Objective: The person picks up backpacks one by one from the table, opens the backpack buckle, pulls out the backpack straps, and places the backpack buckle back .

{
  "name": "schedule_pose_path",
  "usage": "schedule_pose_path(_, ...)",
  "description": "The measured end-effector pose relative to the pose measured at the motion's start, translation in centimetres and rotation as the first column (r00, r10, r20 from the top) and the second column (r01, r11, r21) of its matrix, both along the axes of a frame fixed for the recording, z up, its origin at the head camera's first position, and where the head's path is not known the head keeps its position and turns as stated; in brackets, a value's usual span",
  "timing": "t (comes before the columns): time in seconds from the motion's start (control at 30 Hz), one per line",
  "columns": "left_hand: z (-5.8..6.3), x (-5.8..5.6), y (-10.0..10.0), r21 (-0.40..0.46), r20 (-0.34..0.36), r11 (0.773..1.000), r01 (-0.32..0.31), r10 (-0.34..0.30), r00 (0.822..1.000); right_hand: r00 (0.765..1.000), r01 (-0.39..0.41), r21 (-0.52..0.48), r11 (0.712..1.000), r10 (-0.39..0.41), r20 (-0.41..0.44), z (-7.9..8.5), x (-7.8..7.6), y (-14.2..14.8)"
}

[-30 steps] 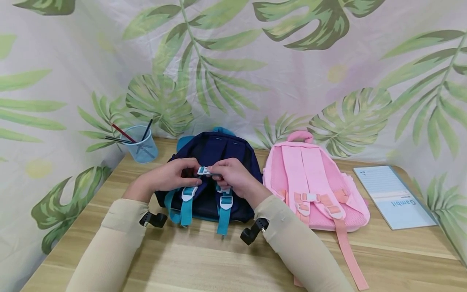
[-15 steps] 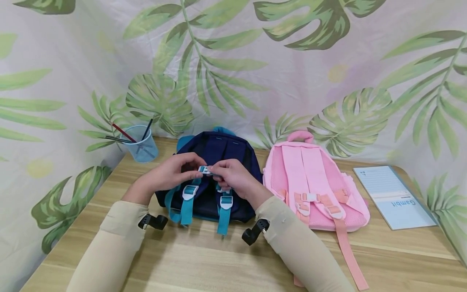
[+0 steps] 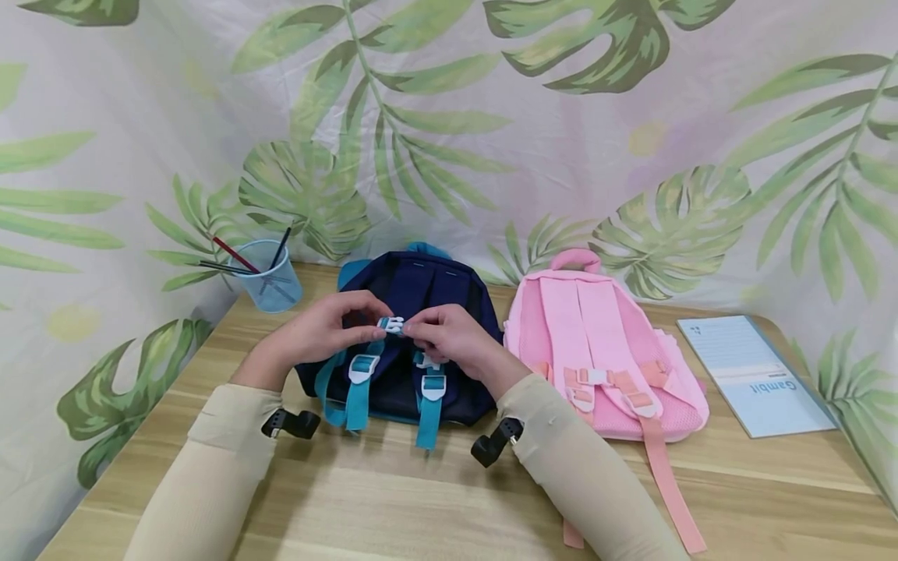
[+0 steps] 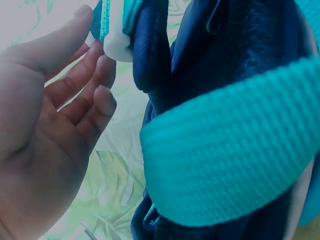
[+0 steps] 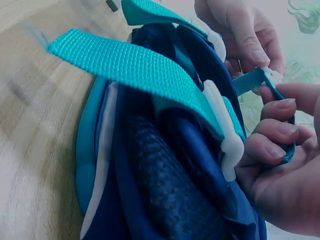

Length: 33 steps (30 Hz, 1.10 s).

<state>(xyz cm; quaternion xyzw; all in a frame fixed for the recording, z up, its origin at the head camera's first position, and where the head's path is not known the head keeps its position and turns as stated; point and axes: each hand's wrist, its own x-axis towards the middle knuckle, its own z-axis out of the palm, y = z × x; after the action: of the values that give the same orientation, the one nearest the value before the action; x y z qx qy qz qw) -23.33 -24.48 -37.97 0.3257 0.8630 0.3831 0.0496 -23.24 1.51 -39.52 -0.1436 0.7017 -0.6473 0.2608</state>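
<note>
A navy backpack with teal straps lies back-panel up on the table. Over its middle, my left hand pinches a white pronged buckle between thumb and fingers. My right hand is just right of the prongs; in the right wrist view its curled fingers hold a loop of narrow teal strap running to that buckle. Below hang two wide teal straps with white sliders, the left slider and the right slider. Another white clip sits above the right slider. In the left wrist view a teal strap loop fills the foreground.
A pink backpack stands against the navy one's right side, its strap trailing forward. A notebook lies at the far right. At the back left is a light-blue mesh cup with pencils. A leaf-print curtain hangs behind the wooden table.
My left thumb and fingers have come in onto the buckle from the left. The buckle has turned so its prongs show, and my right fingers sit slightly farther right of it.
</note>
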Motion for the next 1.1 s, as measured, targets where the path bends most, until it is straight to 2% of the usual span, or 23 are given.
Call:
schedule_pose_path(0.37,0.2,0.1,0.0,-0.027,0.043,0.999,-0.044,0.046,0.998,0.999,0.032,-0.026,0.999,-0.031,0.026,0.0,0.0,-0.7)
schedule_pose_path(0.67,-0.2,0.0,0.0,-0.014,0.055,0.999,-0.032,0.033,0.998,1.0,0.012,-0.017,1.0,-0.011,0.021,-0.1,-0.1,-1.1)
schedule_pose_path(1.1,-0.3,0.0,-0.3,-0.014,0.033,0.998,-0.062,0.063,0.998,0.998,-0.015,0.109,0.994,0.021,-0.052,0.2,-0.2,-0.5)
